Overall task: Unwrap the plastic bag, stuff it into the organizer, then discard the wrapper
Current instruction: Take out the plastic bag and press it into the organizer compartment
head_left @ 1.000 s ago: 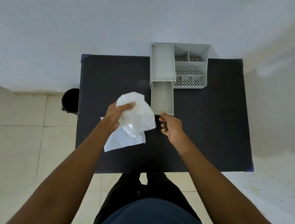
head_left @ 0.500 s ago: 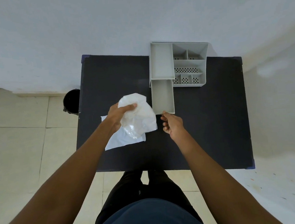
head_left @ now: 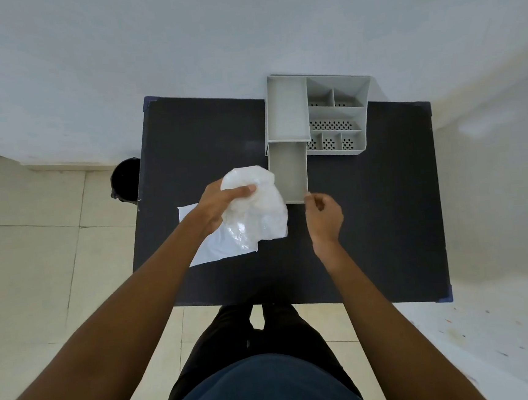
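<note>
Black table (head_left: 187,136) against a pale wall, grey organizer (head_left: 338,110) at the far edge with its drawer (head_left: 287,172) pulled out and empty, black bin (head_left: 125,180) on the floor by the table's left side. Left hand (head_left: 221,203) clenches the crumpled plastic bag (head_left: 257,210) just beside the drawer, above the flat white wrapper (head_left: 216,248) lying on the table; right hand (head_left: 323,213) pinches the drawer's near corner, fingers curled on nothing else. Unwrap looks done; stuffing the bag in and binning the wrapper are left.
</note>
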